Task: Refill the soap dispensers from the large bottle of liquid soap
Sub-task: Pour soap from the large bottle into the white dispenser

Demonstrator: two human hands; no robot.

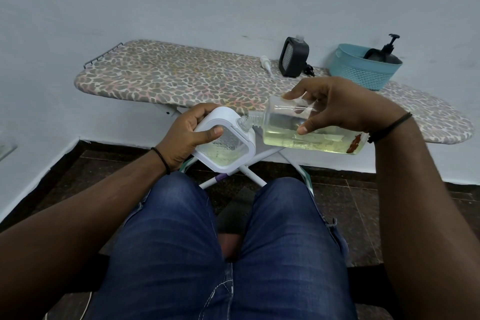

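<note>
My left hand (pixel 188 134) grips a white square soap dispenser (pixel 228 156) with a clear front, tilted, its open neck pointing up and right. My right hand (pixel 337 106) holds the large clear bottle (pixel 291 135) of pale yellow liquid soap on its side. The bottle's threaded mouth touches the dispenser's neck. Both are held in the air over my knees, in front of the ironing board (pixel 181 80). A black dispenser (pixel 293 60) without its pump stands at the back of the board. A white pump head (pixel 266 63) lies beside it.
A blue basket (pixel 363 70) at the board's right end holds a black pump bottle (pixel 387 50). A small black part (pixel 309 69) lies by the black dispenser. The board stands against a pale wall, and its white legs (pixel 249 174) cross above the dark floor.
</note>
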